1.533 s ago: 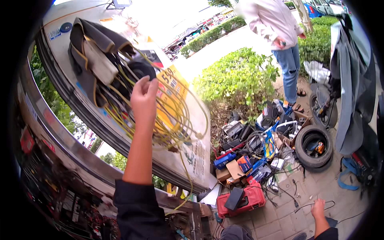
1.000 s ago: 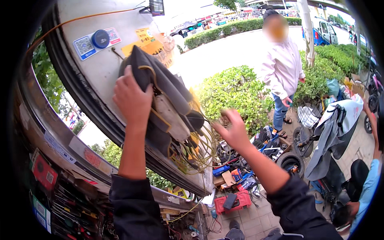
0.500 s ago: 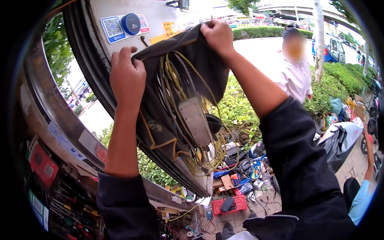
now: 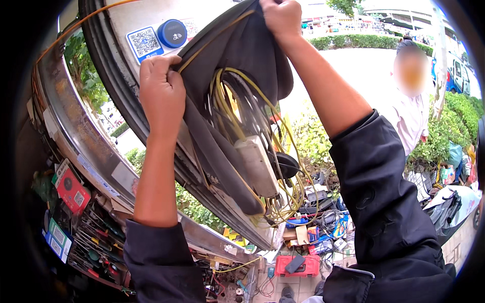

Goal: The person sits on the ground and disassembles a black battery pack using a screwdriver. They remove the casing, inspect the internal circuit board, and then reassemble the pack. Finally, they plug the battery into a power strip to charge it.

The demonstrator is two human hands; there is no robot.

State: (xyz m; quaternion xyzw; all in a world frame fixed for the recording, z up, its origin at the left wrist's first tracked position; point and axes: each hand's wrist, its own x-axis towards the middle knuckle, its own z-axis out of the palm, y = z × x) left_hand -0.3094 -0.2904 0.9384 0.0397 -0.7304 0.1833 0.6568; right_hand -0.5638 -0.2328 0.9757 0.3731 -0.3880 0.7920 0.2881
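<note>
My left hand is closed on one edge of a dark cloth with yellow-brown edging. Higher up, at the top of the picture, my right hand pinches another part of the same cloth. It is stretched between both hands and drapes beside a hanging bundle of yellow and grey cables. A dirty white power strip hangs tilted among the cables, with a round black piece beside it. Part of the bundle's top is hidden by the cloth.
Behind the cloth stands a pale panel with a round blue device and a code sign. Hand tools fill the lower left. A red case and piled electrical goods lie on the ground. A person stands by the hedge.
My right hand has risen, drawing the cloth upward and tauter. The power strip now hangs lower in the picture. The view has shifted, and the crouching person at the right is out of sight.
</note>
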